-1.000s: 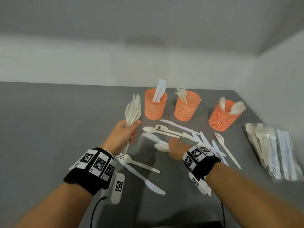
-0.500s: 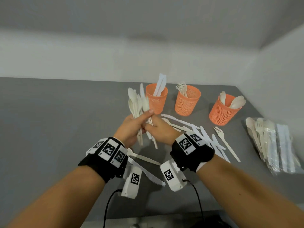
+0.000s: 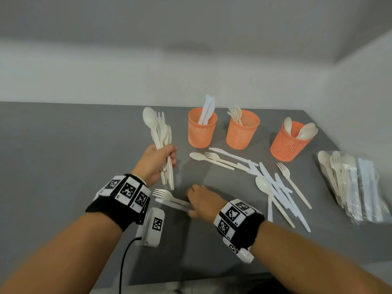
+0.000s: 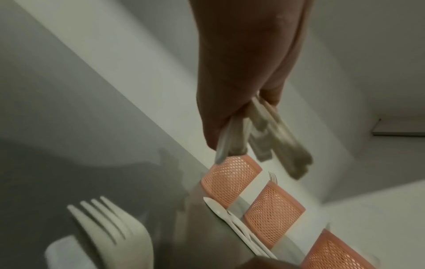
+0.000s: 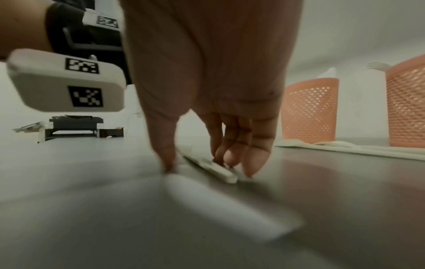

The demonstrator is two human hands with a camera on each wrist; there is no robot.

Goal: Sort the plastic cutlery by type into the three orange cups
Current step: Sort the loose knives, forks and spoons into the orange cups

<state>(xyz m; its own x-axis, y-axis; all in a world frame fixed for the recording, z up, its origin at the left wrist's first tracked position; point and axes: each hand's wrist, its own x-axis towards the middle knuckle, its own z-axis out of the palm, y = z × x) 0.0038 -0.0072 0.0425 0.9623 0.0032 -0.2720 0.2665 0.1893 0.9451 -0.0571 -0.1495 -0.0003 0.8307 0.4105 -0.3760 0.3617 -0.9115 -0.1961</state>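
My left hand (image 3: 158, 164) grips a mixed bundle of spoons and forks (image 3: 161, 134) upright, left of the cups; their handle ends (image 4: 264, 136) stick out below its fingers. My right hand (image 3: 199, 200) is down on the table, with its fingertips (image 5: 230, 160) on the handle of a loose fork (image 3: 165, 195) and its thumb (image 5: 168, 160) on the other side. A white knife (image 3: 169, 203) lies beside that fork. Three orange cups stand at the back, holding knives (image 3: 202, 128), forks (image 3: 241, 130) and spoons (image 3: 290, 143).
Loose on the grey table (image 3: 63, 166) in front of the cups lie a spoon (image 3: 203, 159), a fork (image 3: 222, 160) and a knife (image 3: 231, 155). A crossed pile of knives and a spoon (image 3: 275, 192) lies further right. A clear bag of cutlery (image 3: 352, 183) sits by the right wall.
Half a second ago both hands met at the bundle. My right hand has since dropped to the fork and knife near me, while my left hand keeps the bundle.
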